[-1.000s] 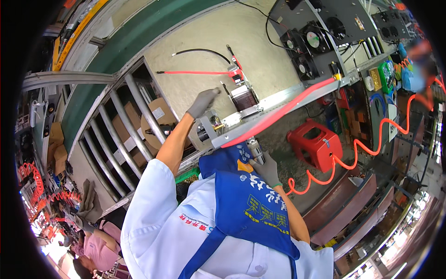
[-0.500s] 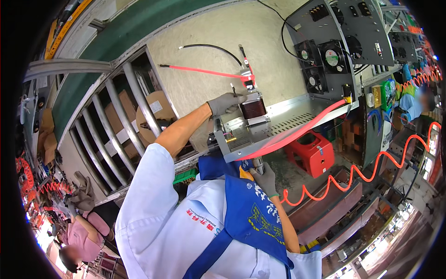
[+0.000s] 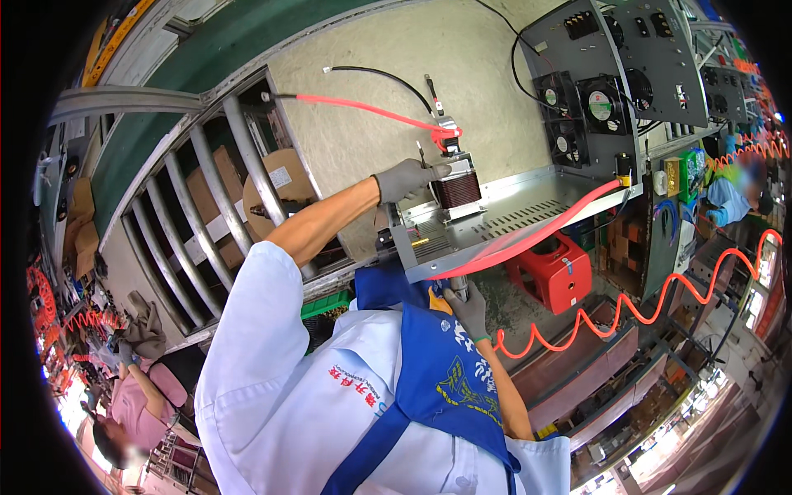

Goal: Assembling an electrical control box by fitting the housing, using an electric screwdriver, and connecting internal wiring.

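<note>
My left hand (image 3: 403,181), in a grey glove, grips a small transformer (image 3: 456,190) with dark windings. Its fingers reach over the silver top. The transformer sits at the left part of an open sheet-metal chassis (image 3: 528,196) with a slotted base. A red cable (image 3: 355,104) and a black cable (image 3: 386,80) run from the parts just beyond it. Low by my apron, my gloved right hand (image 3: 469,312) is closed around a silver air tool (image 3: 459,287); its far side is hidden by the hand and apron.
The chassis's upright panel carries fans (image 3: 600,101) at right. A thick red sleeve (image 3: 528,235) lies along its near edge. A red plastic stool (image 3: 551,274) stands below, beside a coiled orange hose (image 3: 627,318). Metal rollers (image 3: 247,169) lie left. People work at far left and right.
My left hand has shifted slightly, its fingers now farther over the transformer's top. The red cable's free end has swung away and left. My right hand stays low with the air tool.
</note>
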